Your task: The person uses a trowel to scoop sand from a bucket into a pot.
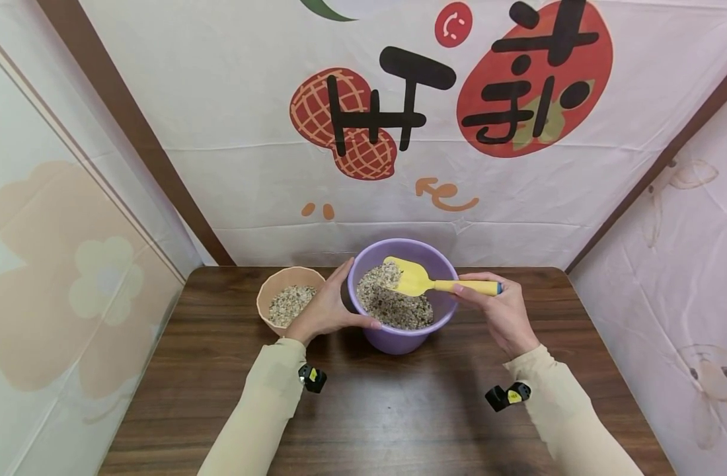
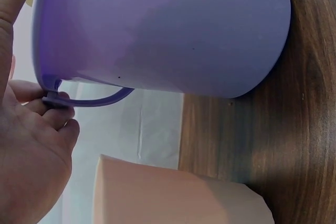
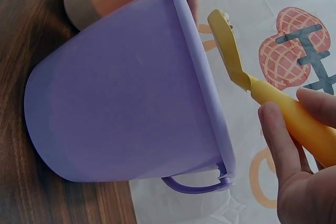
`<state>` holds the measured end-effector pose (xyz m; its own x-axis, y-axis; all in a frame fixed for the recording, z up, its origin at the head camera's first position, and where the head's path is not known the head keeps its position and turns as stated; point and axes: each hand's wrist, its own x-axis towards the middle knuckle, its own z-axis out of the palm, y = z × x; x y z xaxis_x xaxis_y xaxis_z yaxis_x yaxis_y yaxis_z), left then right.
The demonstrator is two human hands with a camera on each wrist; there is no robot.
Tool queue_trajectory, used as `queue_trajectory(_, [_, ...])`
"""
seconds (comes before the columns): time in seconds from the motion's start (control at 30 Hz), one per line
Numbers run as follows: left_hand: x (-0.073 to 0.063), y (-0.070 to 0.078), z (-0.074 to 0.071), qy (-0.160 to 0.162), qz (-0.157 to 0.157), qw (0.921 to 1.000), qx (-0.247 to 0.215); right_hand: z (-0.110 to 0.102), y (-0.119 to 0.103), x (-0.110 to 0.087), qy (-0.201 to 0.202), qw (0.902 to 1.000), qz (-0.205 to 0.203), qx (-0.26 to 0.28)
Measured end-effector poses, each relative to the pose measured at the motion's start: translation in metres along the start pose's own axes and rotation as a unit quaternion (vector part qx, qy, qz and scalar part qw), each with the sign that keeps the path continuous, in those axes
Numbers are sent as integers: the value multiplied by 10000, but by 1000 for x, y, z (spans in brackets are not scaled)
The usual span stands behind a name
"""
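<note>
A purple bucket (image 1: 396, 342) stands near the table's back edge, partly filled with speckled grit (image 1: 404, 312). My left hand (image 1: 326, 309) grips its rim on the left side, thumb at the front and fingers behind, by the joint of the bucket's handle (image 2: 100, 101). In my right hand (image 1: 509, 314) is the yellow handle of a toy shovel (image 1: 416, 282), held above the bucket's opening. Some pale grit (image 1: 392, 272) lies on the shovel's blade, which points left. The right wrist view shows the shovel (image 3: 227, 45) above the rim, with thumb and fingers around its handle.
Left of the bucket, partly behind my left forearm, a peach-coloured container (image 1: 269, 291) holds paler grit (image 1: 289, 305). A dark wooden table (image 1: 393, 423) bears both. Printed cloth (image 1: 232, 192) hangs right behind the table, with more at both sides.
</note>
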<state>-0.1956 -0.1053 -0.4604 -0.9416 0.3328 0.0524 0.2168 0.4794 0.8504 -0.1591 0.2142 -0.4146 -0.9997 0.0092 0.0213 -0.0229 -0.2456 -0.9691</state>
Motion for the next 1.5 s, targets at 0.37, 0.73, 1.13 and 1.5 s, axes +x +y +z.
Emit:
queue_trajectory(0.37, [-12, 2, -8, 105, -293, 9992, 232, 3, -2, 1, -68, 10000, -9, -42])
queue_trajectory(0.73, [-40, -14, -39, 623, -90, 9975, 336, 1, -2, 1, -135, 9999, -50, -14])
queue_trajectory(1.13, [-68, -53, -80, 1273, -516, 9874, 787, 5, -6, 1, -175, 9998, 24, 11])
queue_trajectory(1.5, [-79, -85, -84, 1116, -924, 9844, 1001, 16, -11, 2, -272, 9996, 65, -5])
